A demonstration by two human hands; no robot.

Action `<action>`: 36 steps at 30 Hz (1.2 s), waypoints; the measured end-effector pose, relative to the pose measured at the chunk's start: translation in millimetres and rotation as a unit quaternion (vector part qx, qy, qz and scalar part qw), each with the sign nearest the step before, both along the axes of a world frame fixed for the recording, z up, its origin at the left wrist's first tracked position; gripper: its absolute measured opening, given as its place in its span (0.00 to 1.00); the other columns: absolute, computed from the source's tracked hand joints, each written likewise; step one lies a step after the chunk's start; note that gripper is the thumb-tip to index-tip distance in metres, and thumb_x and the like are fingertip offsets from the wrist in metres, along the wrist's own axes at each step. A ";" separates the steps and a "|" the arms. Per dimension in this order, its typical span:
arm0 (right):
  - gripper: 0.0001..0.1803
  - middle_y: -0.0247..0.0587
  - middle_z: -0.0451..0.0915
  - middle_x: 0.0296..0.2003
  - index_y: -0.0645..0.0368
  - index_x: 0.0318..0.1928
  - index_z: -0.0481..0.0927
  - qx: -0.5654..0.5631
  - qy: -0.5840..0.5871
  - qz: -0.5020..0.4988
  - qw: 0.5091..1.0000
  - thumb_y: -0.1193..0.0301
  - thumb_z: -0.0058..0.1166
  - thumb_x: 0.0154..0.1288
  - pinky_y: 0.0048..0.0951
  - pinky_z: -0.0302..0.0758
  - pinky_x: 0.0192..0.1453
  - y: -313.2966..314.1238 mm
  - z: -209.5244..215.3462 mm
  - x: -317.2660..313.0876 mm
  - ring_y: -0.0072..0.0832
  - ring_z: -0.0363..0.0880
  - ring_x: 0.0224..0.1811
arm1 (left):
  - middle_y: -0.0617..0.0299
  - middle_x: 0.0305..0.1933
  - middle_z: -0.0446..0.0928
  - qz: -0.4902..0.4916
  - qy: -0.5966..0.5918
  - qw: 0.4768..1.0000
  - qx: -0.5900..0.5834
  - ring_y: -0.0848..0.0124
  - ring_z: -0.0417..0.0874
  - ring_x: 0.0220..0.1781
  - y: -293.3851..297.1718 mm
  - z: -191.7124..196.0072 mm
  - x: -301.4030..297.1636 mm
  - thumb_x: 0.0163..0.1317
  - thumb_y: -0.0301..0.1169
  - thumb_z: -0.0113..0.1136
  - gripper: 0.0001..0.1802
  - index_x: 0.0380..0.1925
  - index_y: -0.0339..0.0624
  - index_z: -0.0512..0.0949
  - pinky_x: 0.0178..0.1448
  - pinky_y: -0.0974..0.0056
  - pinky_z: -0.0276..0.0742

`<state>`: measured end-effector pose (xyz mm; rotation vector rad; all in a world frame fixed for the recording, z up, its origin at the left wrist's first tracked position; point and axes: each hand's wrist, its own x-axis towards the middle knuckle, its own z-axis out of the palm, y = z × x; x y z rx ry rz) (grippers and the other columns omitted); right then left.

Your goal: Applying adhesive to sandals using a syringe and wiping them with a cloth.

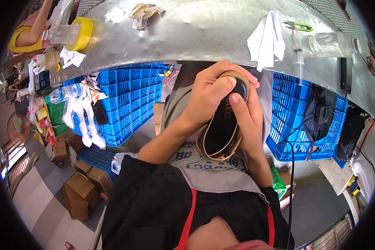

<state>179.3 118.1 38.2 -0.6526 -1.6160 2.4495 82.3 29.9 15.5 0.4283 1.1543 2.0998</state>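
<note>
Above my lap I hold a sandal [220, 132] with a black insole, a pale gold edge and tan straps. Its strapped heel end points toward me, and the other end points toward the bench. My left hand [210, 93] is closed round its left side near the far end, thumb pressing at the tan band there. From the right, my right hand [249, 116] wraps the same end, with the thumb lying on the insole. The fingers under the sandal are mostly hidden. A grey apron [225, 177] and a printed cloth lie beneath it.
The metal bench [204, 31] carries a crumpled tan rag [145, 15], white cloth [267, 41], green thread snips [300, 26], a syringe [298, 52], a clear bottle [330, 44] and a yellow tape roll [81, 34]. Blue crates [125, 98] flank my legs. Another person's arm [36, 27] shows far left.
</note>
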 end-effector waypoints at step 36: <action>0.11 0.43 0.79 0.38 0.62 0.50 0.79 0.541 -0.081 0.084 0.833 0.73 0.58 0.69 0.31 0.74 0.39 165.7 45.0 55.2 0.31 0.76 0.34 | 0.41 0.33 0.76 -0.114 -0.116 0.984 0.072 0.54 0.83 0.28 3.4 -4.8 11.6 0.79 0.48 0.35 0.25 0.55 0.37 0.67 0.32 0.53 0.83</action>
